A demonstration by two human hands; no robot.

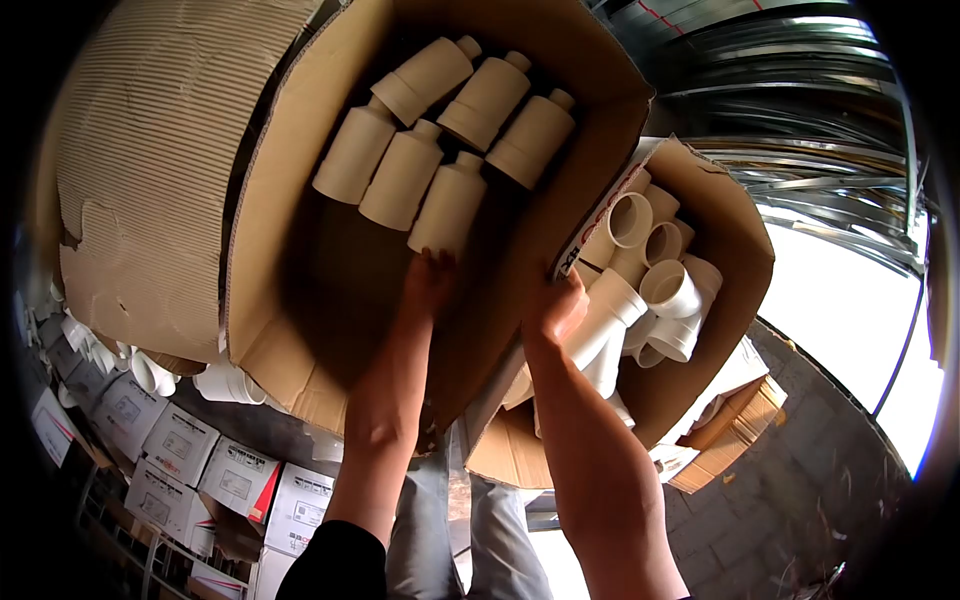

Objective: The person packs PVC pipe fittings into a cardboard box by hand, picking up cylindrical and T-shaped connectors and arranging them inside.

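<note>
Inside a deep cardboard box (290, 190), several white plastic fittings with narrow necks lie in two rows. My left hand (430, 280) reaches into this box, its fingers closed on the lower end of the nearest fitting (448, 205). At the wall between the two boxes, my right hand (560, 308) is closed around the edge of the smaller open box (745, 235). That box holds a jumble of white pipe fittings (608, 320), some with round open mouths facing up.
Corrugated cardboard (150, 170) stands at the left. Printed white boxes (235, 475) are stacked at lower left, near loose white fittings (150, 372). Long metal strips (800, 110) fill a rack at upper right. Block paving (790, 480) shows at lower right.
</note>
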